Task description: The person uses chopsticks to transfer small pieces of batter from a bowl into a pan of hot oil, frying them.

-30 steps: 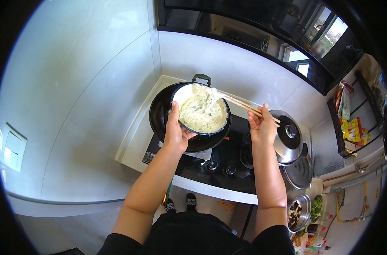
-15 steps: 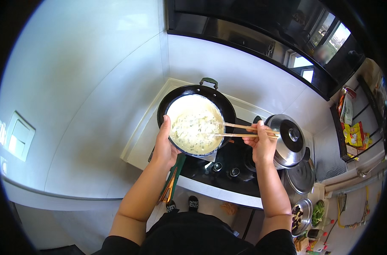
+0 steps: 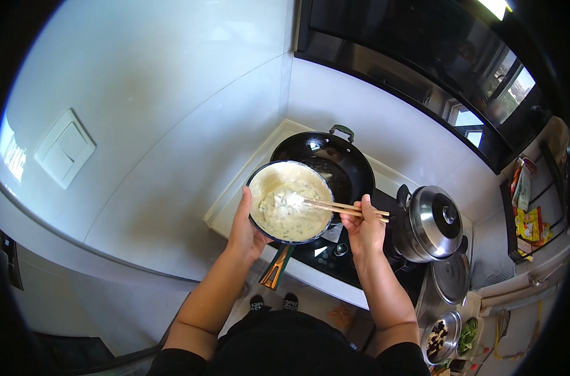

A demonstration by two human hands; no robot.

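My left hand [image 3: 246, 233] grips the left side of a dark-rimmed bowl [image 3: 263, 183], thumb at the rim. Inside lies a pale, creamy batter [image 3: 281, 223] flecked with green bits. A pair of wooden chopsticks [image 3: 347, 207] is pinched in my right hand [image 3: 364, 230]; their tips, close together, carry a whitish clump of batter over the bowl's middle. The bowl is held above the near left part of a black wok [image 3: 355, 164] and hides some of it. Oil or liquid glistens on the wok's bottom. Its green and orange handle [image 3: 277, 268] points toward me.
A lidded steel pot [image 3: 430, 227] stands on the black stove [image 3: 316, 255] to the right. Beyond it are a round dark lid [image 3: 451, 279], a steel bowl of chopped food [image 3: 443, 335] and green vegetables [image 3: 468, 336]. A dark range hood [image 3: 391, 56] hangs above; a wall bounds the left.
The bowl has shifted toward me and off the wok's middle, uncovering more of the wok. The chopsticks have come together, lifting a clump of batter. My view has turned leftward.
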